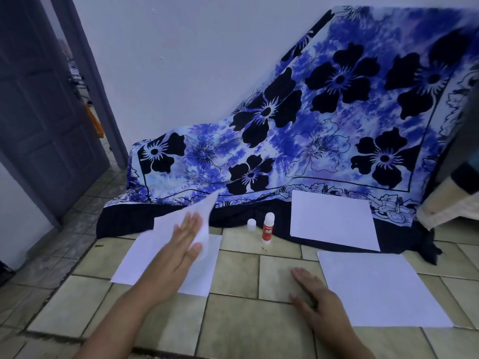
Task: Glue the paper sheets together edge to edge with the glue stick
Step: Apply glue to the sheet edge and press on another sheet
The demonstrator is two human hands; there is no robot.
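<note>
On the tiled floor, my left hand (181,244) holds a white paper sheet (178,224) lifted and blurred above another white sheet (202,275) that lies flat. My right hand (313,291) rests flat on the tiles, fingers apart, touching the left edge of a third sheet (383,288). A fourth sheet (334,218) lies farther back on the dark cloth border. The red-and-white glue stick (267,229) stands upright between the sheets, uncapped, with its white cap (251,225) beside it on the left.
A blue floral cloth (324,120) drapes over furniture against the white wall behind the sheets. A grey door (39,112) stands open at the left. A mattress corner (451,200) shows at the right edge. Bare tiles (233,320) lie in front of me.
</note>
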